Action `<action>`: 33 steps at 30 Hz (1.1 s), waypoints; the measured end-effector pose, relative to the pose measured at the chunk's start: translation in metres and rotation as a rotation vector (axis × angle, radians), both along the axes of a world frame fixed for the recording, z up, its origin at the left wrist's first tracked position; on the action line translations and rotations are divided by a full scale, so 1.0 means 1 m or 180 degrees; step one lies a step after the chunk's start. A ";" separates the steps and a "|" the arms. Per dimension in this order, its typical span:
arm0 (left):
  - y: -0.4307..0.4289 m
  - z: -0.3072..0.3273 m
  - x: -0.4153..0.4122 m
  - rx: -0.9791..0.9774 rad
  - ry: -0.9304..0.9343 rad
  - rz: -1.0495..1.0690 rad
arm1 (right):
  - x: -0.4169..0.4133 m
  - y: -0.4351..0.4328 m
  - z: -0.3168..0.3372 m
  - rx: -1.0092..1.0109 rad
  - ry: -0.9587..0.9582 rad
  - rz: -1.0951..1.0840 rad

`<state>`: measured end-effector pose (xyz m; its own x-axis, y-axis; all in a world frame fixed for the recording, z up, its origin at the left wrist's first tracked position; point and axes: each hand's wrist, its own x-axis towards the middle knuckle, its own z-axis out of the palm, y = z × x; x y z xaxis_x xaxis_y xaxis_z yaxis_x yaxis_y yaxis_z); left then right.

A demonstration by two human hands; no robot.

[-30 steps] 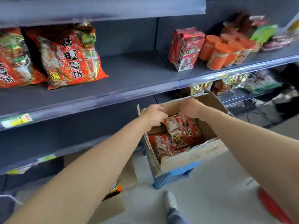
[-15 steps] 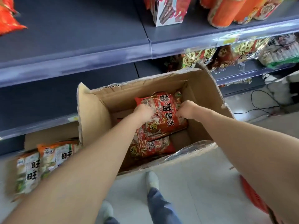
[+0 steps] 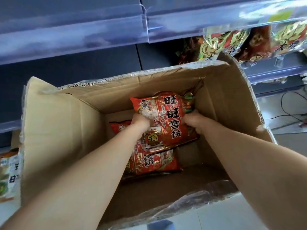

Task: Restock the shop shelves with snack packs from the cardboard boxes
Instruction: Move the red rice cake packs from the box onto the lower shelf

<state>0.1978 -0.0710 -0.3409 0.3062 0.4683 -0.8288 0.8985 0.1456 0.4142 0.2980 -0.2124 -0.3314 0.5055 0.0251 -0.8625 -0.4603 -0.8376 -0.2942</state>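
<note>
An open cardboard box fills the middle of the view. Inside it lies a red snack pack with white Chinese lettering, tilted up at its far end. My left hand grips its left edge and my right hand grips its right edge. Another red snack pack lies flat beneath it, partly covered by my left forearm. The rest of the box floor shows bare cardboard.
Dark blue shop shelves with clear price rails run above the box. Gold and red snack bags sit on a lower shelf at upper right. A second box of green-white packs stands at far left. Black cables trail on the floor.
My head has dropped closer over the box, so the upper shelves left the view. Both hands went deeper into the box and closed on the top red pack, tilting it up.
</note>
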 end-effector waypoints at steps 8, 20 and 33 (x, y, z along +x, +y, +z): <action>0.003 -0.002 -0.001 -0.0070 -0.0126 0.0288 | -0.003 0.005 -0.002 0.0142 0.0257 -0.0190; 0.014 0.018 -0.023 0.0131 -0.0284 0.0469 | -0.018 0.003 0.026 0.0515 0.0637 -0.0584; 0.034 0.170 -0.101 0.0272 -0.0978 -0.0102 | -0.103 0.001 0.167 0.0736 0.0314 -0.0452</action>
